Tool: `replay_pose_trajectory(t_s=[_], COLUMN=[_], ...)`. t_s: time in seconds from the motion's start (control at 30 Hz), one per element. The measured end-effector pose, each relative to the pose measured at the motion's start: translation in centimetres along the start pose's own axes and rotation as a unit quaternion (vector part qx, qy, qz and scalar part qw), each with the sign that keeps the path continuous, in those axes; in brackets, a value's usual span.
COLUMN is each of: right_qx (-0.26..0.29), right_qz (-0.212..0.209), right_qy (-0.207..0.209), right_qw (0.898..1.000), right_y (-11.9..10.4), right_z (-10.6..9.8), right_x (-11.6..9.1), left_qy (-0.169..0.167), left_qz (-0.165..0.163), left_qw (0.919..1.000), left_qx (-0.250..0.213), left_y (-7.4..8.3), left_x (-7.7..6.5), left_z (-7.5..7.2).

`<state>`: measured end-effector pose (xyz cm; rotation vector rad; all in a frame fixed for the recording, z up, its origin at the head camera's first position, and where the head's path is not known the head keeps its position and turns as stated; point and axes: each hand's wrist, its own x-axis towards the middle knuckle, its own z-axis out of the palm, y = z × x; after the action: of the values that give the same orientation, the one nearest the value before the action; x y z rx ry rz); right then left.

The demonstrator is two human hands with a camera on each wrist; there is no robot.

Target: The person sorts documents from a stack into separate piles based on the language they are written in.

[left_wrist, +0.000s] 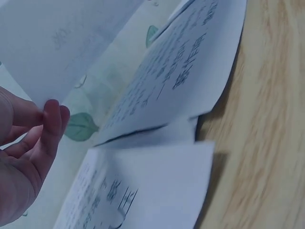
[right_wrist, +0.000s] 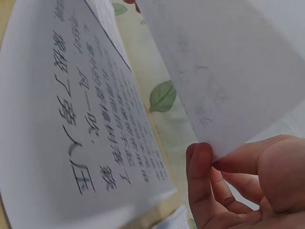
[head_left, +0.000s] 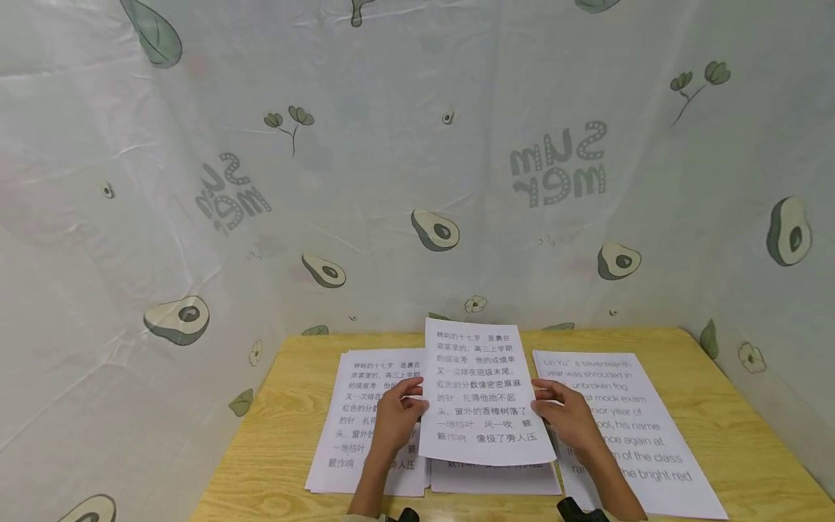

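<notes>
A sheet of paper (head_left: 479, 395) printed with Chinese text is raised above the middle stack, tilted so its text faces me. My left hand (head_left: 396, 417) pinches its left edge between thumb and fingers; my right hand (head_left: 570, 417) pinches the right edge the same way. In the left wrist view the sheet's blank back (left_wrist: 62, 47) shows above the fingertips (left_wrist: 52, 112). The right wrist view likewise has thumb and fingertips (right_wrist: 202, 152) on the sheet's edge. Below lies the middle stack (head_left: 496, 480) of similar printed paper, mostly hidden by the raised sheet.
On the left lies another stack of Chinese-text sheets (head_left: 333, 442), partly behind my left forearm. English-text sheets (head_left: 659, 435) lie on the right, partly covered by my right hand and forearm. The wooden table (head_left: 737, 406) meets a patterned curtain (head_left: 391, 181) at the back and sides.
</notes>
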<state>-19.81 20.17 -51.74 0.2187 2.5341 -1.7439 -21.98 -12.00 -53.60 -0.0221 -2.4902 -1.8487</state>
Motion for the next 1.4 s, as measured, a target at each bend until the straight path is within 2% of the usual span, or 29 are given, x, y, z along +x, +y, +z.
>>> replay_pose_trajectory(t_s=[0.17,0.4,0.57,0.8,1.0,1.2,1.4], right_qx=[0.018,0.040,0.043,0.052,0.060,0.075,0.073], right_qz=[-0.004,-0.016,-0.007,-0.014,-0.031,-0.044,-0.055], right_qy=[-0.005,-0.007,-0.005,-0.014,-0.016,-0.028,-0.046], right_qw=[1.000,0.999,0.999,0.998,0.998,0.996,0.995], right_y=[-0.3,-1.1,-1.2,-1.7,-2.1,-1.9,-2.3], right_z=[1.0,2.7,4.5,7.3,9.8,12.2,14.3], right_x=[-0.3,-0.7,-0.5,-0.4,-0.4,-0.3,-0.2], left_qy=[0.010,0.017,0.028,0.058,0.064,0.051,0.038], left_qz=[0.017,0.015,0.007,0.012,0.011,-0.022,-0.042], left_qw=[0.9996,0.9988,0.9980,0.9936,0.9935,0.9957,0.9975], left_qx=[0.022,0.044,0.057,0.096,0.093,0.074,0.041], left_y=[-0.3,-1.1,-1.8,-2.8,-3.7,-4.8,-5.5], left_x=[-0.2,-0.3,-0.4,-0.6,-0.5,-0.8,-0.8], left_z=[-1.0,-2.7,-4.1,-6.4,-8.7,-11.2,-13.7])
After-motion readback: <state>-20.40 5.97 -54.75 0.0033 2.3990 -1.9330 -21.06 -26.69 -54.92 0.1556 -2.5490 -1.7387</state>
